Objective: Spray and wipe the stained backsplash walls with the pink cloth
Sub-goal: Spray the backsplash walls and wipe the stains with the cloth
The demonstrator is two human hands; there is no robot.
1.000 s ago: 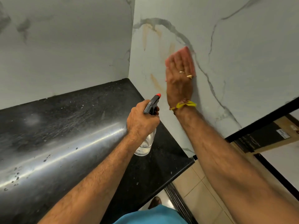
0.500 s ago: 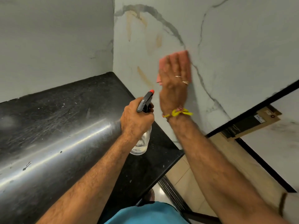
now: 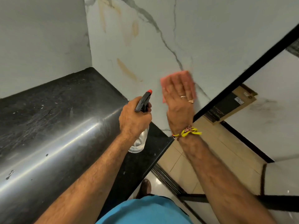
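The wiping step is underway: the right hand [image 3: 179, 94] is pressing the pink cloth [image 3: 175, 76] flat, fingers straight, against the right backsplash wall [image 3: 218, 38]. The left hand [image 3: 134, 118] is gripping the spray bottle [image 3: 142, 102] above the table [image 3: 56, 118]. Next, the cloth probably needs carrying left onto the orange stains [image 3: 127, 70]. Since half a second ago, the cloth has slid lower.

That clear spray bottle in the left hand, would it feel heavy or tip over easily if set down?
The spray bottle is probably light: its clear body looks mostly empty, with little liquid near the bottom. It might tip fairly easily, since the black trigger head sits high over a narrow base. The left hand wraps it fully, so it seems easy to grip.
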